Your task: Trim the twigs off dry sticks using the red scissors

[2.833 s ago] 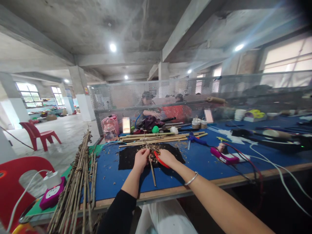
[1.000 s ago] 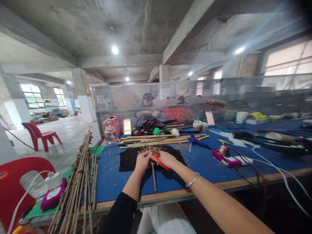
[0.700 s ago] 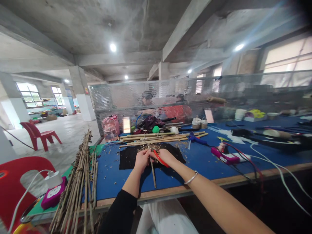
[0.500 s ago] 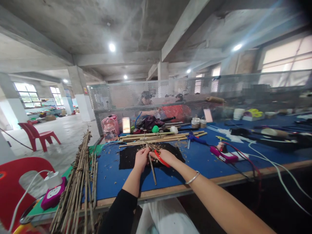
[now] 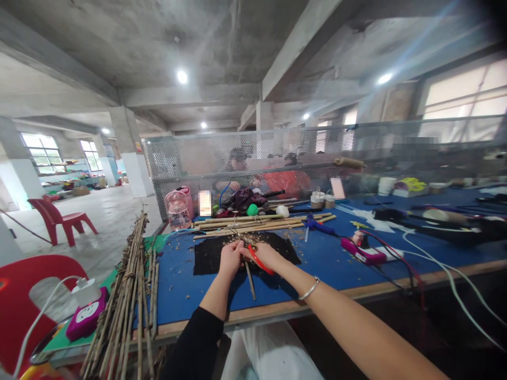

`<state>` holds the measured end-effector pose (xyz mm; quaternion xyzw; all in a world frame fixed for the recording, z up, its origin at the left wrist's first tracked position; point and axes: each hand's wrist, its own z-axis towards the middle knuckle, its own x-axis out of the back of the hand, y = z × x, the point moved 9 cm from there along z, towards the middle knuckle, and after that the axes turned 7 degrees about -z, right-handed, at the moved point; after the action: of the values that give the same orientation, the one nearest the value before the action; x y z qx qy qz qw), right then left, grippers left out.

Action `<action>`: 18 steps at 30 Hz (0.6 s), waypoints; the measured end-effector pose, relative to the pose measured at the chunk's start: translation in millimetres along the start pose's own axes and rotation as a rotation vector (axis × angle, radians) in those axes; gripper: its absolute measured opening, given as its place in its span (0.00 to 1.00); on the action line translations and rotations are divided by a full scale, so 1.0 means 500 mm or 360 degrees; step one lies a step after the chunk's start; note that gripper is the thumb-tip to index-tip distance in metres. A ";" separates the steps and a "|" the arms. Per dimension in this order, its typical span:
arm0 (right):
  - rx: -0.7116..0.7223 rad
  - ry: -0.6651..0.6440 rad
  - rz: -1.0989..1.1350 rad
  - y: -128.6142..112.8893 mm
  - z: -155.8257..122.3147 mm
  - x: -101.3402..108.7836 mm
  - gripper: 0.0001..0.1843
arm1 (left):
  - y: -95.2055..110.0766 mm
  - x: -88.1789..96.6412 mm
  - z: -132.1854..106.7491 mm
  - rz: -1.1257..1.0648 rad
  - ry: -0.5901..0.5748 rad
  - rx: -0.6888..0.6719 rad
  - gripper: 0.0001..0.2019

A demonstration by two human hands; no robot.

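My left hand (image 5: 231, 257) is closed around a thin brown bamboo stick (image 5: 250, 282), whose near end slants down toward the front edge of the table. Red-handled scissors (image 5: 259, 260) sit in my right hand (image 5: 269, 254), fingers wrapped round the grips. Both hands meet over a black cloth (image 5: 206, 258) strewn with small shavings. The scissor blades lie close to the stick by my left fingertips; exactly where they touch cannot be made out.
A bundle of dry sticks (image 5: 130, 295) leans at the left edge of the blue table (image 5: 178, 295). Behind the cloth lie longer bamboo poles (image 5: 257, 228) and a blue glue gun (image 5: 319, 225). A purple power strip (image 5: 364, 252) with trailing cables stands right. A mesh partition (image 5: 190, 158) closes the back.
My right hand and the scissors have shifted slightly left, toward my left hand. The stick's near end has barely moved.
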<state>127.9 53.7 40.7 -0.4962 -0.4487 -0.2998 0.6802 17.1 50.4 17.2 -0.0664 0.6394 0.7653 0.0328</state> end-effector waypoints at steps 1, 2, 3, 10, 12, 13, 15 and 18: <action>-0.0020 -0.0001 0.0020 0.003 -0.001 -0.001 0.29 | -0.001 0.001 0.001 0.0009 0.0006 -0.0001 0.16; -0.0032 -0.0006 0.0046 0.005 -0.003 -0.002 0.29 | -0.002 0.002 0.002 0.0017 0.0013 0.0001 0.16; -0.0036 -0.0009 0.0071 0.005 -0.004 -0.002 0.29 | -0.004 0.002 0.003 0.0024 0.0019 0.0008 0.16; -0.0128 0.0010 0.0051 0.016 -0.007 0.001 0.31 | -0.013 0.004 0.003 0.0003 0.0011 0.0091 0.16; -0.0160 0.0010 0.0018 0.025 -0.003 -0.005 0.32 | -0.019 0.002 0.001 -0.0009 -0.0010 0.0159 0.16; -0.0177 0.0009 -0.0003 0.031 -0.002 -0.008 0.33 | -0.023 0.002 0.001 -0.0013 -0.0015 0.0198 0.16; -0.0215 -0.0005 -0.0063 0.042 0.000 -0.011 0.35 | -0.030 0.004 -0.001 -0.0014 -0.0001 0.0265 0.15; -0.0225 -0.0035 -0.0184 0.049 0.002 -0.008 0.35 | -0.031 0.005 0.000 -0.0005 0.0013 0.0276 0.15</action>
<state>147.0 62.4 27.1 -0.5195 -0.4617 -0.3640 0.6201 16.8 53.2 1.8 -0.0675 0.7032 0.7068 0.0370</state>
